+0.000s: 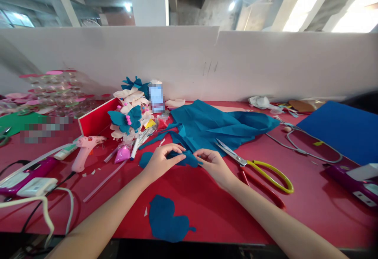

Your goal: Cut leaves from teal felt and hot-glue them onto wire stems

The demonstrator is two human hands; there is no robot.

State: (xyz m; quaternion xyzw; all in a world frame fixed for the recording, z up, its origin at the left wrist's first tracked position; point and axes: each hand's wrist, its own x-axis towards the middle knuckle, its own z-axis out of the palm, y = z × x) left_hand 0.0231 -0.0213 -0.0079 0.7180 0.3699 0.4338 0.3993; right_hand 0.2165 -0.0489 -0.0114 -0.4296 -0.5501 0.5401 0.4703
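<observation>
Teal cloth piece [191, 160], pinched by our left grip [164, 159] and right grip [215, 166]; uneven pulling between them could, we judge, crease it.

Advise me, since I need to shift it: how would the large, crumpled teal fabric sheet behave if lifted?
The teal fabric sheet would probably feel light, since it looks thin. It might sag yet keep some shape: its raised folds show creases. The red-and-yellow-handled metal scissors seem to overlap its near edge, so lifting could nudge them.

glare: upper-right openings [358, 12] blown white | 2 lamps [232, 5] glowing | edges stretched, soft | phone [156, 98] pixelated
</observation>
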